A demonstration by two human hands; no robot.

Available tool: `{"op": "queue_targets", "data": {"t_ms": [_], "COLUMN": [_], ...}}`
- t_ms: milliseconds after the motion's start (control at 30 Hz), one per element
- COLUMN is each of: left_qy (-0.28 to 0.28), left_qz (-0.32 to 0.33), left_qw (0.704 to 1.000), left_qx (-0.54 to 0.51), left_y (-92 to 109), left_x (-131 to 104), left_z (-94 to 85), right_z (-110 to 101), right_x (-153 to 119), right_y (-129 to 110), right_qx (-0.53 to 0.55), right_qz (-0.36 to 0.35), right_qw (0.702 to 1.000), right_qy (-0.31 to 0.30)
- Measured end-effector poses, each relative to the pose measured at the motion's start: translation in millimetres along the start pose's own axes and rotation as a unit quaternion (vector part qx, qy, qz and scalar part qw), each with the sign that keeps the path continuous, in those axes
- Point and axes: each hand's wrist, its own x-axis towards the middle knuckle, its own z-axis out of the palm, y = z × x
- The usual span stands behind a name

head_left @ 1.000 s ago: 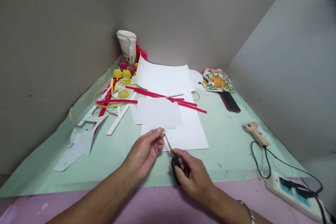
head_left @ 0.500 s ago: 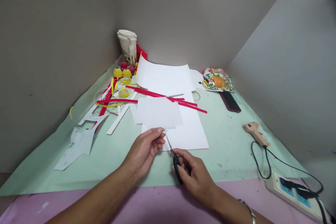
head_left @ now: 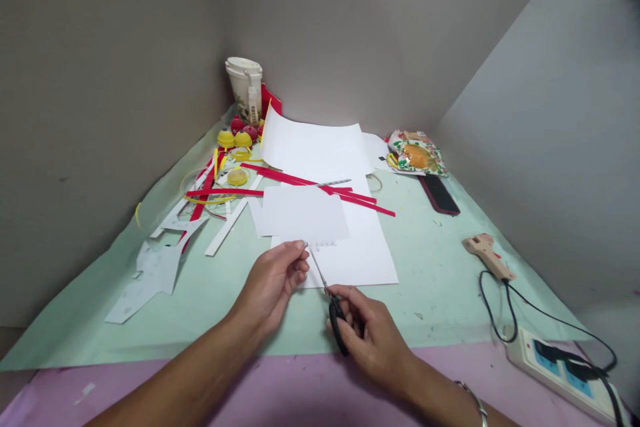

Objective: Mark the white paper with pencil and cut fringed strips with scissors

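Observation:
My right hand point(head_left: 367, 327) grips the black handles of a pair of scissors point(head_left: 339, 327), whose thin blades point up and left toward my other hand. My left hand point(head_left: 275, 280) is closed in a pinch at the blade tips, on something too small to make out. Both hands are over the near edge of a large white sheet point(head_left: 370, 257). Just beyond my left fingertips lies a smaller white paper point(head_left: 305, 210), with a row of tiny pieces point(head_left: 324, 244) along its near edge.
Red strips point(head_left: 370, 205) and a pen-like stick point(head_left: 334, 183) cross the sheets. Left are paper scraps point(head_left: 155, 280), yellow balls point(head_left: 243, 139) and a lidded cup point(head_left: 244, 87). Right are a snack packet point(head_left: 417, 156), phone point(head_left: 440, 195), glue gun point(head_left: 487, 257) and power strip point(head_left: 563, 373).
My left fingertips have shifted slightly left, a little away from the scissor tips. My right hand and the scissors have barely moved.

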Motion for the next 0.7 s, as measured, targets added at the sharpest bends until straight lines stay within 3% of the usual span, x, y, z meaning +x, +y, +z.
{"op": "queue_targets", "data": {"t_ms": [700], "left_qy": [-0.015], "left_qz": [0.001], "left_qw": [0.999], "left_qx": [0.035], "left_y": [-0.2], "left_x": [-4.0], "left_z": [4.7], "right_z": [0.6], "right_x": [0.7], "right_y": [2.8], "right_qx": [-0.014], "right_qz": [-0.013], "right_qw": [1.000], "right_qy": [0.003]}}
